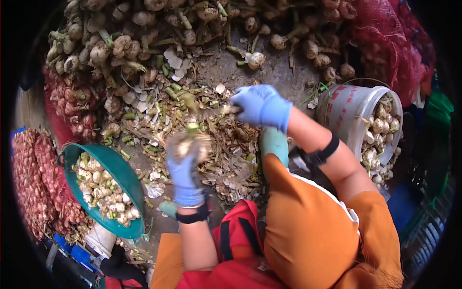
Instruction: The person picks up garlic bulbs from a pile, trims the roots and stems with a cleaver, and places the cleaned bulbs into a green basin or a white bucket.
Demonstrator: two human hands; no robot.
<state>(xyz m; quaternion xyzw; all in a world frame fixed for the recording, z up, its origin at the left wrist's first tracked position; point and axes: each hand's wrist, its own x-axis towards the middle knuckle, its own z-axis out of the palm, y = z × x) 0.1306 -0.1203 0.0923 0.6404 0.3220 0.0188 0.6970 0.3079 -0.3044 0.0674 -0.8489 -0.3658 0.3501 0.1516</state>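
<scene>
My left hand (183,176), in a blue and grey glove, is closed around a garlic bulb (198,144). The bulb is smeared by motion, and a short green stem end shows at its top. To the upper right, my right hand (262,105), in a matching glove, is closed too. What it grips is too blurred to make out; a small pale piece shows by its fingertips. Between the hands, a blurred stem piece (189,102) appears above the litter. Cut stems and dry skins (226,154) cover the ground beneath both hands.
A green basin (72,180) of trimmed garlic tilts at left, beside red net sacks (33,178). At right, a white bucket (339,106) lies tipped with bulbs at its mouth. Untrimmed garlic (125,45) is heaped along the far side, near another red net sack (385,43).
</scene>
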